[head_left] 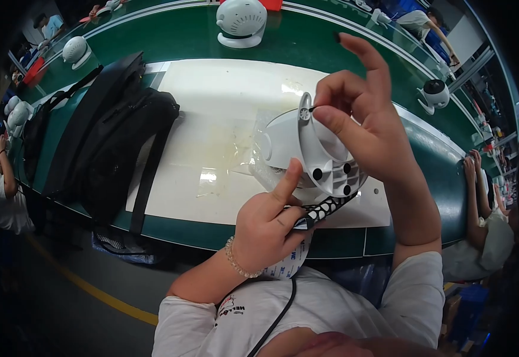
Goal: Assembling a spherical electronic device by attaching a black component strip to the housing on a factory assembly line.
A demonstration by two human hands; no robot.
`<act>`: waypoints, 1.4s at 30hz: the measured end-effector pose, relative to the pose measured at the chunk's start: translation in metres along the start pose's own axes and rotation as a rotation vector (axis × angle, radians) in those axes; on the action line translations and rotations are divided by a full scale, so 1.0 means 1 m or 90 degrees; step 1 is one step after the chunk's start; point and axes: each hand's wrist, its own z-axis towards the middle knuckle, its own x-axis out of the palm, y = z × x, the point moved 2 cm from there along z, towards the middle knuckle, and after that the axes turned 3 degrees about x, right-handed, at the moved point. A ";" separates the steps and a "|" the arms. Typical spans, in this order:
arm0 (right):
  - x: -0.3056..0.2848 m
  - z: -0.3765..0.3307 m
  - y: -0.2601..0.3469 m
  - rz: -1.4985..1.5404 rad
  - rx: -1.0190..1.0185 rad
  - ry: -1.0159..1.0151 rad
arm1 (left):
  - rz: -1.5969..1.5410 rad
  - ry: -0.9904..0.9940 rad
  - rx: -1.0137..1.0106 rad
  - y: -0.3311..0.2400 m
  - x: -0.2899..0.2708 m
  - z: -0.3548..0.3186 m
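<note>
A white plastic appliance with a curved stand point(325, 156) lies tipped on the worktable in front of me, its underside turned up. Several round black pads point(317, 174) sit on that underside. My left hand point(268, 223) grips a black perforated strip point(329, 207), which has rows of pale round holes, against the near side of the stand; its thumb points up. White backing paper with blue print point(292, 260) hangs below this hand. At the stand's upper end, my right hand point(363, 113) pinches a small black piece point(312, 109) between thumb and forefinger. Another raised fingertip carries a dark spot.
A black bag point(111, 137) with straps lies to the left on the white sheet point(206, 95) and green table. Beyond is a green conveyor point(307, 35) with white appliances, one point(241, 22) straight ahead. Other people work at both sides and across.
</note>
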 end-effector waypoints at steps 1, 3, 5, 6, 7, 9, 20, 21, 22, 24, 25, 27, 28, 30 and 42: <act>0.003 0.002 -0.002 0.039 0.035 0.017 | 0.004 0.004 0.000 0.000 -0.001 0.000; 0.002 0.005 -0.003 0.034 0.052 0.039 | 0.005 0.010 -0.001 0.001 0.000 0.001; 0.001 0.008 -0.004 0.061 0.086 0.045 | 0.009 0.010 -0.002 0.001 0.000 0.001; 0.002 0.009 -0.003 0.063 0.086 0.046 | 0.010 0.010 -0.003 0.001 0.000 0.000; 0.002 0.009 -0.002 0.043 0.084 0.040 | 0.011 0.015 -0.008 0.001 0.000 0.000; 0.004 0.007 -0.001 0.023 0.082 0.033 | 0.013 0.021 -0.014 0.002 0.000 -0.001; 0.006 -0.021 0.006 -0.284 -0.166 -0.008 | 0.008 0.028 -0.016 0.002 0.000 -0.001; 0.004 -0.021 0.008 -0.339 -0.190 0.029 | 0.008 0.029 -0.014 0.002 0.000 -0.001; 0.000 -0.020 0.008 -0.301 -0.142 0.042 | 0.009 0.023 -0.013 0.002 0.000 -0.001; -0.014 -0.020 0.020 -0.185 0.008 0.005 | 0.005 0.018 -0.006 0.003 0.000 -0.002; -0.022 -0.021 0.009 -0.166 -0.042 -0.074 | 0.001 0.018 -0.013 0.004 0.000 -0.003; -0.048 -0.023 -0.010 -0.284 -0.104 -0.137 | -0.013 0.020 -0.010 0.003 0.002 -0.002; -0.056 -0.027 -0.021 -0.228 -0.043 -0.142 | -0.014 0.017 -0.012 0.002 0.002 -0.002; -0.060 -0.031 -0.040 -0.141 -0.003 -0.137 | -0.019 -0.045 -0.009 0.002 0.005 0.001; -0.052 -0.049 -0.050 -0.267 -0.005 -0.197 | 0.014 -0.036 -0.023 0.001 0.006 0.001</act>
